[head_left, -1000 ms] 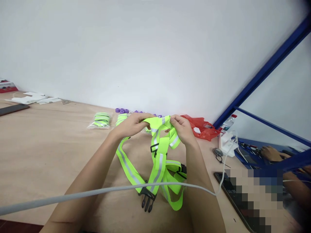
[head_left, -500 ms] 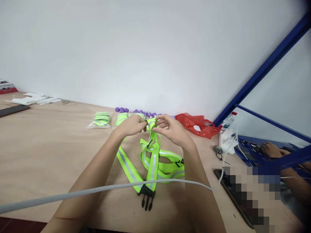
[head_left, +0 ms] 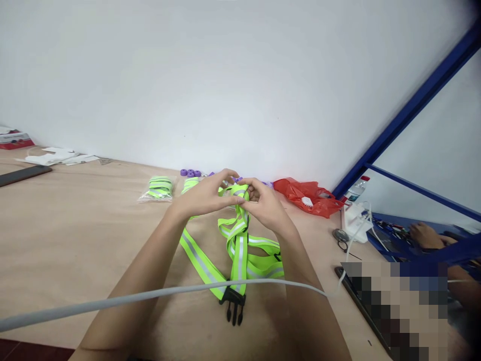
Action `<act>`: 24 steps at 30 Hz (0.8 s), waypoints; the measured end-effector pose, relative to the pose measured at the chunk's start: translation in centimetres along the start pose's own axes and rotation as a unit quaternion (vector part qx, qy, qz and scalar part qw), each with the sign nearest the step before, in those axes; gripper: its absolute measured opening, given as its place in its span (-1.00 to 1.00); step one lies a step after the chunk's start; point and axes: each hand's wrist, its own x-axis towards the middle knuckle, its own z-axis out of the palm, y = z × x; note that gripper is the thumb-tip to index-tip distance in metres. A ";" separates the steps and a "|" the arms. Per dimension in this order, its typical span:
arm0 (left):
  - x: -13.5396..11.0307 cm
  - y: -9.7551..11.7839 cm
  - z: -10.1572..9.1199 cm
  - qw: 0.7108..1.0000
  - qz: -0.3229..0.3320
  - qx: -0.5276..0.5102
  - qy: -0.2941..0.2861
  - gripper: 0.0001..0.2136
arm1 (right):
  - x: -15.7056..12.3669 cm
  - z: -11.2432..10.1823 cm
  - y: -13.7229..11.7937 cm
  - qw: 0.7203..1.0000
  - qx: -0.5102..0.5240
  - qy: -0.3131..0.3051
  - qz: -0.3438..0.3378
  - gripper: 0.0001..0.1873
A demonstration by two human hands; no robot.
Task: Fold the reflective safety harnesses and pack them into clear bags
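Note:
A neon-green reflective strap [head_left: 239, 255] with silver stripes lies in loops on the table, its upper end raised between my hands. My left hand [head_left: 206, 195] pinches that end from the left, thumb laid across the webbing. From the right, my right hand [head_left: 265, 200] grips the same folded part, fingers curled behind it. The black side-release buckle [head_left: 233, 301] hangs at the near end of the strap, prongs toward me. Behind my left hand are bagged green straps [head_left: 160, 188] and another green bundle [head_left: 190, 184], partly hidden.
Purple rolls [head_left: 190, 173] line the wall beside a red plastic bag [head_left: 308, 195]. A white cable [head_left: 161, 292] crosses in front of my forearms. At right stand a power strip [head_left: 355, 223], a bottle [head_left: 356, 189], a blue metal frame [head_left: 409, 105] and another person's hand [head_left: 424, 234].
My left thumb has come across the strap, and my right fingers have closed in on its folded end. The view has shifted slightly.

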 end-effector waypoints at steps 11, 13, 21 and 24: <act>0.3 -0.7 0.1 0.998 0.033 0.043 0.033 -0.71 | -0.3 0.0 -0.8 0.990 0.141 0.004 0.001 -0.57; 0.4 -1.0 0.0 0.997 0.034 0.054 0.039 -0.72 | -0.2 -0.4 -0.7 0.989 0.149 0.006 -0.008 -0.60; -0.1 -1.3 -1.6 0.990 -0.054 -0.130 -0.029 -0.72 | 0.1 -2.5 0.7 0.977 0.199 0.078 -0.016 -0.68; -0.2 -1.0 -1.7 0.982 -0.016 -0.188 -0.011 -0.74 | 0.2 -2.7 0.9 0.980 0.180 0.084 -0.014 -0.70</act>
